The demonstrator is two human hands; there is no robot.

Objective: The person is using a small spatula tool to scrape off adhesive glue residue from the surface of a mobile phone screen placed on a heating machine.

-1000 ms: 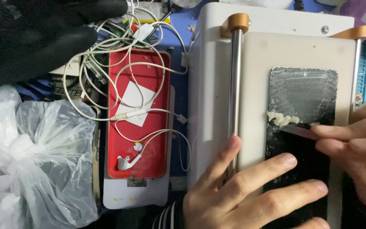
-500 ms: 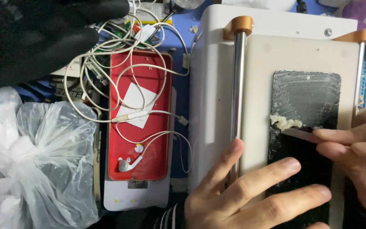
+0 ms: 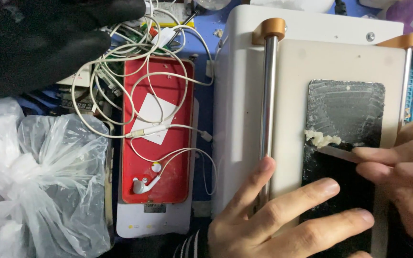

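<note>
The right hand (image 3: 400,179) pinches a thin scraper blade (image 3: 336,152) against the dark phone screen (image 3: 347,112), behind a lump of pale glue residue (image 3: 320,139). The left hand (image 3: 283,215), fingers spread flat and holding nothing, pins the screen's lower end on the white heating machine (image 3: 340,62). Further left lie a red tray (image 3: 166,157) and white earphones (image 3: 144,185).

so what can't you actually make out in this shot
Head view only:
- Lower end of the black panel: covered by the left hand.
- Scraper blade: its handle is hidden in the right hand, itself cut by the right edge.
- Plastic bag: contents too crumpled to tell.
- Dark shape top left: blurred.
</note>
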